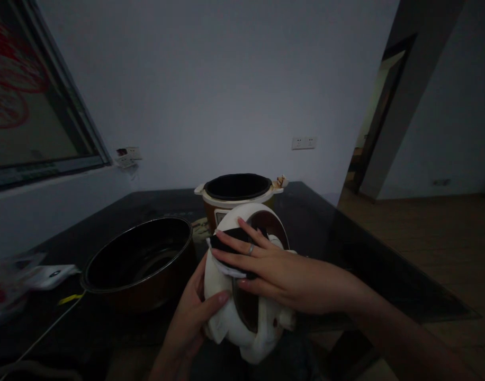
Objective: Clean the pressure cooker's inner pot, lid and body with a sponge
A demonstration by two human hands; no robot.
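A white pressure cooker lid point(222, 288) with a brown panel is tilted up in front of me, near the front edge of the dark table. My left hand point(197, 309) grips its left side, thumb over the rim. My right hand point(270, 264), wearing a ring, presses a black cloth with a white edge point(230, 241) against the lid with its fingers stretched over it. Just behind the lid stands the cooker body point(210, 211), uncovered, its dark inside showing. The lid hides part of its front.
Left of the lid, a large dark inner pot point(147, 286) stands on the table point(322, 227). Farther left lie a plastic bag point(8, 291), a yellow tag point(70, 299) and a thin white cord point(47, 330). Wall sockets point(304, 143) are behind. The table's right edge borders the wooden floor point(409, 233).
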